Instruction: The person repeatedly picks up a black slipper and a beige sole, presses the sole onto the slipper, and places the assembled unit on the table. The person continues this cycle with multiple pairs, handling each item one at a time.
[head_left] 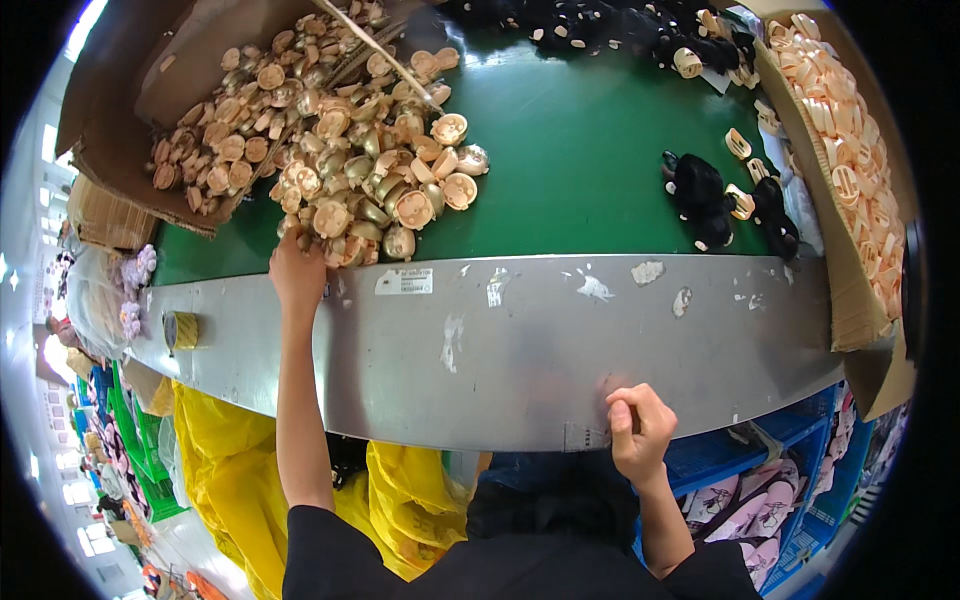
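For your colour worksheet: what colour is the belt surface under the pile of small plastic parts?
Dark green belt surface, seen best in the head view, beneath the tan plastic parts.

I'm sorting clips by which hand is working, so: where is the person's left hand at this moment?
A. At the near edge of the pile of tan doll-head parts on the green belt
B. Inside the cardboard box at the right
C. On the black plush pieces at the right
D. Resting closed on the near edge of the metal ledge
A: the left hand is reaching into the near edge of the pile of tan doll-head parts, while the right hand rests closed on the metal ledge.
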